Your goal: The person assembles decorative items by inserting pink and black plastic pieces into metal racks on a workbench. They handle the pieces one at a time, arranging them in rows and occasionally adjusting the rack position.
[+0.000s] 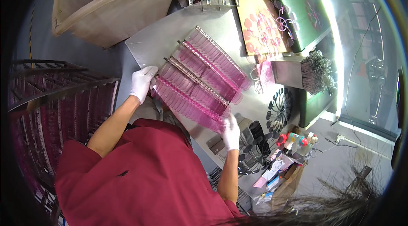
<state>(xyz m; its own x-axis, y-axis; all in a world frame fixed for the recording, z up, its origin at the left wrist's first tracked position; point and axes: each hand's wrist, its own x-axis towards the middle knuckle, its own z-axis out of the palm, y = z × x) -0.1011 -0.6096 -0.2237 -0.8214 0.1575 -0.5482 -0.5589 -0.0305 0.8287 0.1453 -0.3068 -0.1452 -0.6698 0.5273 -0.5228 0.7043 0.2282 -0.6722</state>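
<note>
Two gloved hands grip the nearest rack of pink translucent lens-like pieces on the steel table.

The left hand closes on one end of the front rack, the right hand on the other; three more racks lie just behind it. It looks long, light, somewhat flexible, its pieces easily scratched, so holding the bar ends seems wisest.

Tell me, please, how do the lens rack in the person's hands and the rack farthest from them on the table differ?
The near rack is gripped at both ends by the left hand and right hand; the far rack lies untouched on the steel table. The near rack overhangs the table edge; the far one rests fully on it. Both carry rows of pink lenses.
</note>
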